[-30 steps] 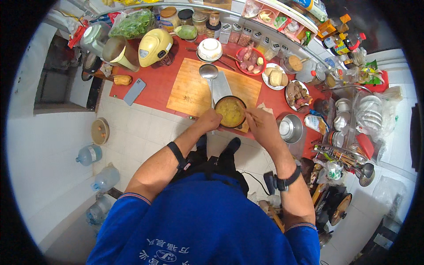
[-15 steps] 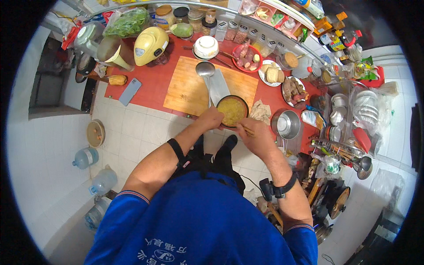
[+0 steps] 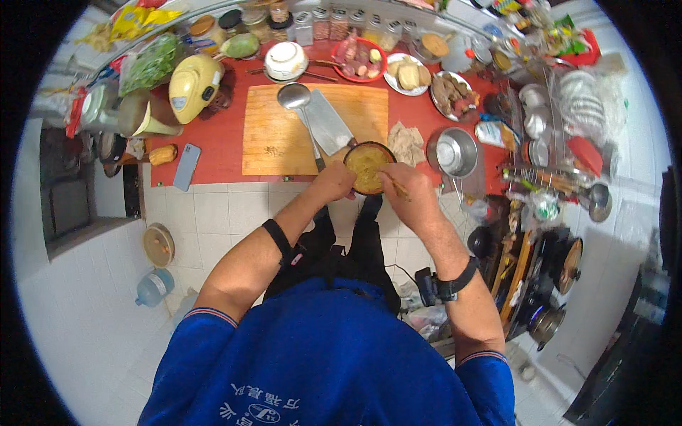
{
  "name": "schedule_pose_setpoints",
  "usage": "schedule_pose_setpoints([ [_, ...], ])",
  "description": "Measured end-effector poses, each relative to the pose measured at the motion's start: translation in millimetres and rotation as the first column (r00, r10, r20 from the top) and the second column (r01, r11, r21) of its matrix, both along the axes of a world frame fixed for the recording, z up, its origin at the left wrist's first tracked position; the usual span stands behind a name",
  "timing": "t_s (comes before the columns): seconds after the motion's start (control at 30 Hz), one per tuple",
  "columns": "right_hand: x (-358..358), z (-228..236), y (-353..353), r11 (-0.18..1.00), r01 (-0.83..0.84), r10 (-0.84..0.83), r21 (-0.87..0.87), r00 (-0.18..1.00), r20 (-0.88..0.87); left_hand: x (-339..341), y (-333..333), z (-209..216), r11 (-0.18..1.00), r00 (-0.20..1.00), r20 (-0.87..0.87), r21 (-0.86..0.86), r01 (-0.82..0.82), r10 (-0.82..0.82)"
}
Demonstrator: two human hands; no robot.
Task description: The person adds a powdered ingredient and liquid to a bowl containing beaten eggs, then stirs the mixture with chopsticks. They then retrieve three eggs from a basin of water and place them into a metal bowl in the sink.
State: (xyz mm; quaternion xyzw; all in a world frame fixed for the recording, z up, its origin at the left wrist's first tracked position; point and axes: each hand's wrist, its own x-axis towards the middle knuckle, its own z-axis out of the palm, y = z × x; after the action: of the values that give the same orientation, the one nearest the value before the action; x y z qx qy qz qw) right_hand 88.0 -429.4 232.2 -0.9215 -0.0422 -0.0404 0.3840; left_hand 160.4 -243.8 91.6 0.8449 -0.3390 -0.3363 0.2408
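Just off the counter's front edge is a dark-rimmed bowl [image 3: 368,165] holding a thick yellowish mixture. My left hand [image 3: 332,182] grips its left rim, fingers closed. At the right rim, my right hand [image 3: 408,186] is closed round wooden chopsticks [image 3: 401,190]; their tips are hidden by the hand or the mixture. Beyond the bowl lies a wooden cutting board [image 3: 266,135]. A cleaver [image 3: 327,121] lies flat on it, handle pointing towards the bowl. Beside the blade is a metal ladle [image 3: 295,96], its handle end close to my left hand.
A steel saucepan [image 3: 455,153] and a crumpled cloth [image 3: 407,145] lie to the right. Behind them are a red basket [image 3: 360,62] of peeled vegetables, a plate [image 3: 407,74] and an upturned white bowl [image 3: 285,60]. A phone [image 3: 186,167] and a yellow appliance [image 3: 193,89] occupy the left.
The head view has shifted, so the counter appears further left and higher. My right hand has moved slightly with the chopsticks at the bowl; the left keeps its hold on the rim.
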Motion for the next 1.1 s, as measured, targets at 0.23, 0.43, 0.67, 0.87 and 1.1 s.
schedule_pose_setpoints([
  [0.23,-64.9,6.8,-7.6,0.984,0.166,-0.154,0.061,0.974,-0.166,-27.0,-18.7,-9.4,0.988,0.995,-0.101,-0.155,-0.01,-0.006],
  [0.43,-119.3,20.3,-28.7,0.97,0.206,-0.228,-0.125,0.954,-0.195,-62.5,-40.7,22.9,0.994,0.944,-0.312,0.027,-0.104,0.107],
  [0.67,-207.7,16.8,-21.4,0.925,0.381,-0.381,-0.012,0.925,0.018,-127.3,-48.3,24.9,0.949,0.95,-0.031,0.035,0.312,-0.311],
  [0.87,-304.1,13.9,6.2,0.884,0.461,-0.459,0.078,0.887,-0.047,-198.9,-43.7,28.4,0.917,0.911,-0.152,0.055,0.395,-0.384],
  [1.1,-367.9,24.8,21.0,0.826,0.561,-0.551,0.061,0.825,-0.122,-257.0,-34.9,34.1,0.999,0.825,-0.565,0.036,0.016,0.007],
])
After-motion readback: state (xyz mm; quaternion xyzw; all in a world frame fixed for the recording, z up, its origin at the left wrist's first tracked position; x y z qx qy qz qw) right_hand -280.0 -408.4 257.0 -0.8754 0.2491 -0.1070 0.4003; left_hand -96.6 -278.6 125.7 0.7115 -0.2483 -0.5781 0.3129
